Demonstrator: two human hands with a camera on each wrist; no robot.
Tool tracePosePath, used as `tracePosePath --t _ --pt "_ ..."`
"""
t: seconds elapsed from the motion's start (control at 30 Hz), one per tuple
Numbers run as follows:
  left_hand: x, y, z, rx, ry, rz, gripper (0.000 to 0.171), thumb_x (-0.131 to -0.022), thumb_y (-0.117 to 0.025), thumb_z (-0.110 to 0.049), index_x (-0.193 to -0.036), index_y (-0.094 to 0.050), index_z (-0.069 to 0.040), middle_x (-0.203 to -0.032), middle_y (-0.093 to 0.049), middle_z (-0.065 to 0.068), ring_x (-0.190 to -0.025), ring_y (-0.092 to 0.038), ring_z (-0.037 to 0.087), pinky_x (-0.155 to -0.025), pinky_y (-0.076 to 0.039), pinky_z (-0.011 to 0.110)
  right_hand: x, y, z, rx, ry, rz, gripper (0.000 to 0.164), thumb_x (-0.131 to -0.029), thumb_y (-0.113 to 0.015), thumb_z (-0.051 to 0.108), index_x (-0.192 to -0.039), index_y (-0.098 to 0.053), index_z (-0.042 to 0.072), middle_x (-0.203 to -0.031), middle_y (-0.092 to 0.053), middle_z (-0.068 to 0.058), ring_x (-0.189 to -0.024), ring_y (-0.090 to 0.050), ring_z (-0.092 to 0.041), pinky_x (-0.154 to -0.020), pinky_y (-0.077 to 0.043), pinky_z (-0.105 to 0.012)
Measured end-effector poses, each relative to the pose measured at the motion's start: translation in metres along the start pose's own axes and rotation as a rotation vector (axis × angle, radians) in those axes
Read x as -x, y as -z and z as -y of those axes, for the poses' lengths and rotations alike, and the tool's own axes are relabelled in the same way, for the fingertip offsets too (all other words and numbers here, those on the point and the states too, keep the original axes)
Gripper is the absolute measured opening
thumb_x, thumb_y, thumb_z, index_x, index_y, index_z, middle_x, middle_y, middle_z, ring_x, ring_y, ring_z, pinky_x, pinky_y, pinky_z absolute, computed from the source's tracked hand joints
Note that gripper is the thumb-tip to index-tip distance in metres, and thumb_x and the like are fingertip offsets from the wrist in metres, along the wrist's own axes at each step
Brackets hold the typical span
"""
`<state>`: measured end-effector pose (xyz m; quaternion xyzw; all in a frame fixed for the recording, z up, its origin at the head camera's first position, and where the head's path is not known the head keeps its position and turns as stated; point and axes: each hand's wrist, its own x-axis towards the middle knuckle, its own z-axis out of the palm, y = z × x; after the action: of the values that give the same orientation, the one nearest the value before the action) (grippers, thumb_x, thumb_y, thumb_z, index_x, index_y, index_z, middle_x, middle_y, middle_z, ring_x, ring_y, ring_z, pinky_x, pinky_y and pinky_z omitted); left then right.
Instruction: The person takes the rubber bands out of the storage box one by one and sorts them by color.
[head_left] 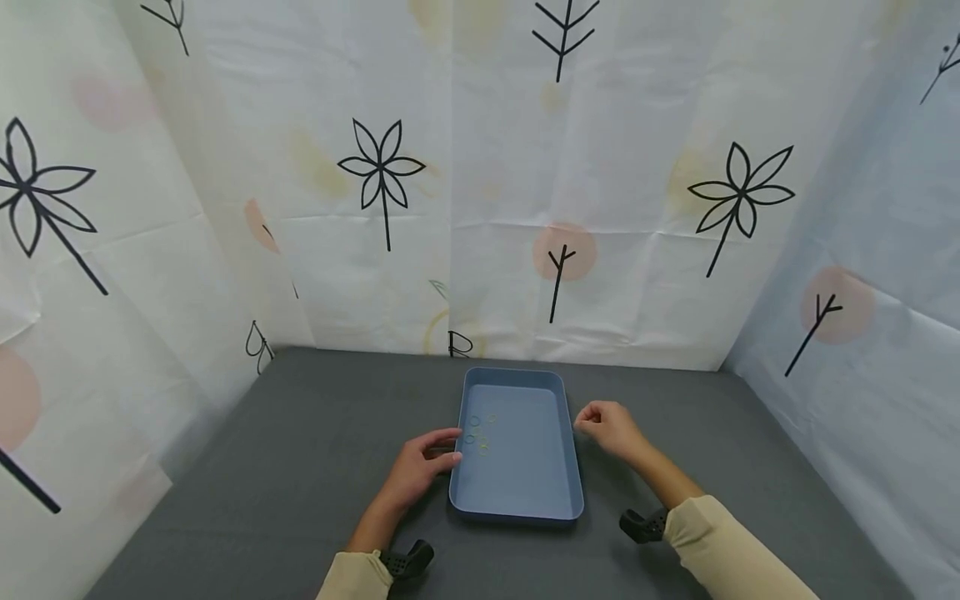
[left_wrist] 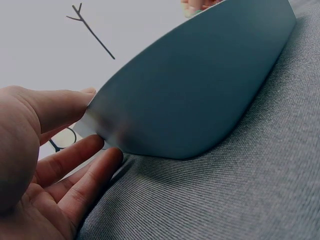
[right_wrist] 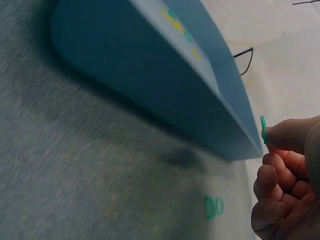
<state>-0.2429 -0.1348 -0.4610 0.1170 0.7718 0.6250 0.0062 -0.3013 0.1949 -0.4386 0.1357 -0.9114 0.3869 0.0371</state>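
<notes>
A shallow blue tray (head_left: pixel 517 492) lies on the grey cloth between the hands. Several thin green and yellow rings (head_left: pixel 483 446) are scattered inside it, near its left side. My left hand (head_left: pixel 417 472) is at the tray's left wall, thumb and fingers extended and fingertips touching it; the left wrist view shows the thumb (left_wrist: pixel 67 107) up at the rim. Just beyond the tray's right side, my right hand (head_left: pixel 611 427) pinches a green ring (right_wrist: pixel 263 130) between thumb and finger, the other fingers curled in.
Grey cloth (head_left: pixel 337 417) covers the table around the tray. Two more green rings (right_wrist: pixel 214 206) show outside the tray in the right wrist view. White patterned sheets (head_left: pixel 487 192) hang behind the table and on both sides. A black device (head_left: pixel 643 527) sits on the right wrist.
</notes>
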Motion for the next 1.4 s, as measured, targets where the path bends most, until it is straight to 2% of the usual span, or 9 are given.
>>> tracePosePath --t 0.5,0.93,1.17,1.4 --pt "-0.001 0.0 0.003 0.003 -0.004 -0.008 0.038 -0.09 -0.067 -0.004 -0.125 -0.059 0.009 -0.121 -0.059 0.031 -0.101 -0.063 0.037 -0.084 -0.052 0.044 0.017 -0.002 -0.026 0.083 -0.002 -0.036 0.01 -0.085 -0.069 0.0 -0.077 -0.064 0.003 -0.068 -0.056 0.003 -0.061 -0.047 -0.013 -0.058 -0.04 -0.03" --pt "0.0 0.0 0.001 -0.007 -0.001 -0.006 0.038 -0.091 -0.066 -0.004 -0.126 -0.059 0.008 -0.122 -0.058 0.03 -0.103 -0.061 0.039 -0.085 -0.051 0.047 0.027 -0.001 -0.033 0.155 -0.045 -0.04 0.009 -0.083 -0.067 0.001 -0.075 -0.064 0.003 -0.067 -0.058 0.002 -0.061 -0.049 -0.013 -0.06 -0.042 -0.032" --pt "-0.014 -0.001 0.037 -0.015 0.005 -0.034 0.039 -0.089 -0.071 -0.012 -0.126 -0.063 -0.002 -0.122 -0.062 0.02 -0.101 -0.063 0.03 -0.084 -0.052 0.041 0.028 -0.003 -0.037 0.173 -0.065 -0.061 0.011 -0.083 -0.069 0.001 -0.074 -0.064 0.004 -0.066 -0.058 0.003 -0.061 -0.05 -0.012 -0.059 -0.042 -0.032" --pt "-0.01 -0.001 0.024 -0.007 -0.001 -0.017 0.038 -0.091 -0.066 -0.002 -0.127 -0.058 0.007 -0.123 -0.058 0.029 -0.103 -0.061 0.039 -0.085 -0.051 0.049 0.026 -0.005 -0.038 0.195 -0.077 -0.073 0.01 -0.082 -0.068 0.002 -0.073 -0.064 0.004 -0.065 -0.058 0.002 -0.06 -0.05 -0.012 -0.058 -0.042 -0.032"
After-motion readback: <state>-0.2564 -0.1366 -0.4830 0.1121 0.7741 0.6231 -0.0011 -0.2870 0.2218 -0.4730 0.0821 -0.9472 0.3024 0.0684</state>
